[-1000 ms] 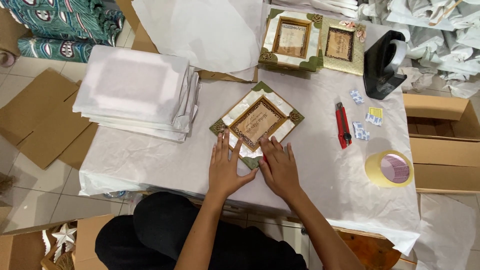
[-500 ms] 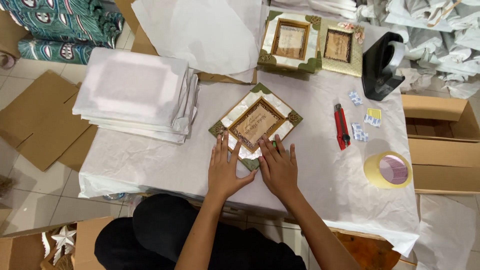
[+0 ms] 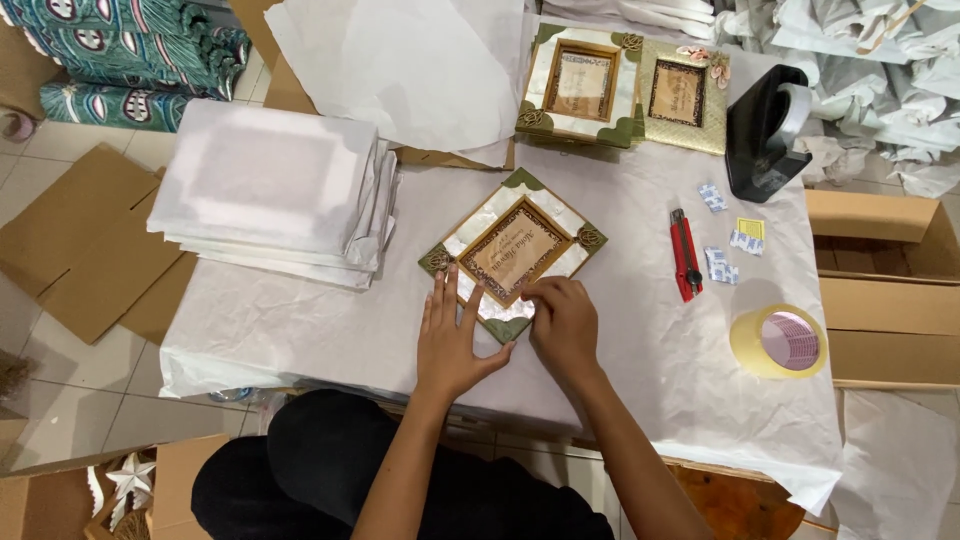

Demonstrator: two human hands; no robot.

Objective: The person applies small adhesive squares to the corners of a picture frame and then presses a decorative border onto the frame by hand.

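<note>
The left hand (image 3: 450, 340) is lying spread on the shell-inlaid picture frame (image 3: 513, 251), while the right hand (image 3: 562, 322) has curled, now pinching its near edge.

A stack of white paper-wrapped flat packages (image 3: 270, 195) lay at the worktop's left end. Small white-and-blue sachets (image 3: 720, 265) and a yellow square label (image 3: 751, 229) sat right of centre. Open brown cardboard boxes (image 3: 880, 290) stood beside the right edge.

Left hand (image 3: 452, 338) flat, right hand (image 3: 565, 325) curled.
</note>
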